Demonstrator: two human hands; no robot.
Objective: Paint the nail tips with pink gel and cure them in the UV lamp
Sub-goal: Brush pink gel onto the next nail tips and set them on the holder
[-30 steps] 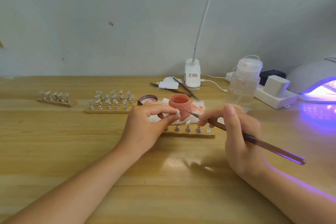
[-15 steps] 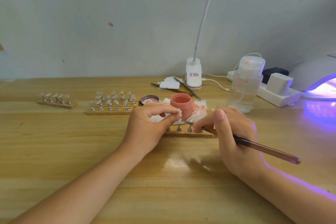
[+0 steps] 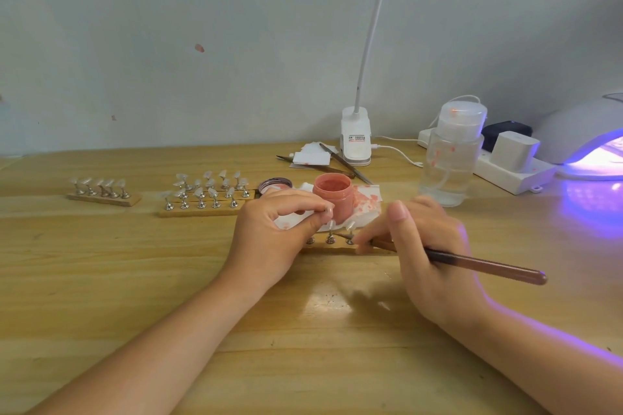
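Observation:
My left hand [image 3: 273, 232] pinches a clear nail tip [image 3: 328, 212] between thumb and forefinger, just in front of the open pink gel jar [image 3: 333, 195]. My right hand [image 3: 424, 246] grips a long brown brush [image 3: 478, 264]; its bristle end lies low beside the metal pegs of a wooden nail stand [image 3: 337, 248] under both hands. Another clear tip [image 3: 350, 224] stands on that holder. The UV lamp [image 3: 586, 141] glows purple at the far right.
Two more wooden stands with clear nail tips [image 3: 205, 194] [image 3: 101, 190] sit at left. The jar's lid [image 3: 274, 185], a stained tissue [image 3: 367, 202], a clear pump bottle [image 3: 453, 152], a clip lamp [image 3: 355, 136], tweezers [image 3: 340, 163] and a power strip [image 3: 515, 172] lie behind.
My right hand slid left and lowered the brush tip from beside the pinched nail tip down toward the stand's pegs. My left hand kept its pinch on the nail tip.

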